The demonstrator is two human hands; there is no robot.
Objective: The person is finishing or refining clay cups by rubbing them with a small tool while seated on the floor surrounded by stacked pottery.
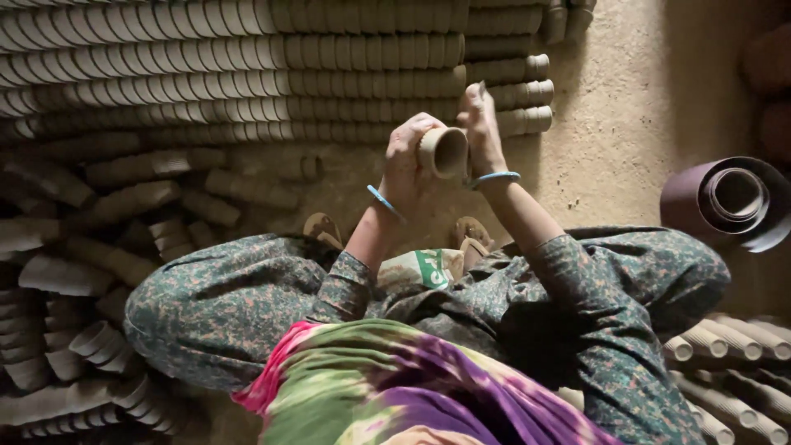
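Plainly clay cup | pale tan, unglazed | mouth facing camera | held sideways

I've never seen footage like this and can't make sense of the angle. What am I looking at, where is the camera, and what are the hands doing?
There is no machine here, only a person working with bare hands. The one picture comes from a camera worn on that person's head, looking straight down, so you see their lap, knees and sandalled feet from above.

Both hands are raised in front. The left hand grips a small clay cup around its side, its open mouth turned toward the camera. The right hand rests against the cup's rim, fingers up. Each wrist wears a blue bangle.

On the earthen floor lie long rows of stacked clay cups, nested one into another. More stacks lie at the left and lower right. At the right edge sits a dark reddish roll of sheet material.
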